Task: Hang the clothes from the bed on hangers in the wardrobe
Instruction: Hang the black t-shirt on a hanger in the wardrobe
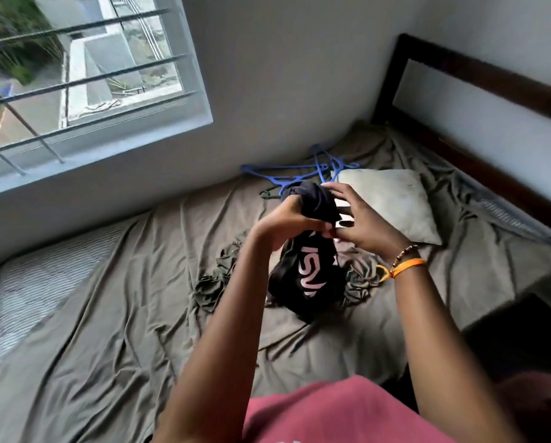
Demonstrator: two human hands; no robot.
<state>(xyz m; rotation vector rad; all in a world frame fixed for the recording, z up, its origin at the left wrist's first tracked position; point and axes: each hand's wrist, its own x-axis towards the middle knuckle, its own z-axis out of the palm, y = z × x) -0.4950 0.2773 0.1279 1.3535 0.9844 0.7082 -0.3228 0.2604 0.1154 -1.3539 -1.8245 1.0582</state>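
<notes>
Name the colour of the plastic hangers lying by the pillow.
Blue plastic hangers, clearest in the head view.

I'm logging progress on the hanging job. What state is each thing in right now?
Black T-shirt with pink lettering: bunched, held up off the bed.
Left hand: gripping the shirt.
Right hand: fingers on the shirt's top.
Blue plastic hangers: lying unused by the wall.
White pillow: flat on the bed.

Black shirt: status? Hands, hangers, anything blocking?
Left hand and right hand both grip the black shirt above the bed. Blue hangers lie by the wall, untouched. Pillow beside them; nothing blocking.
</notes>
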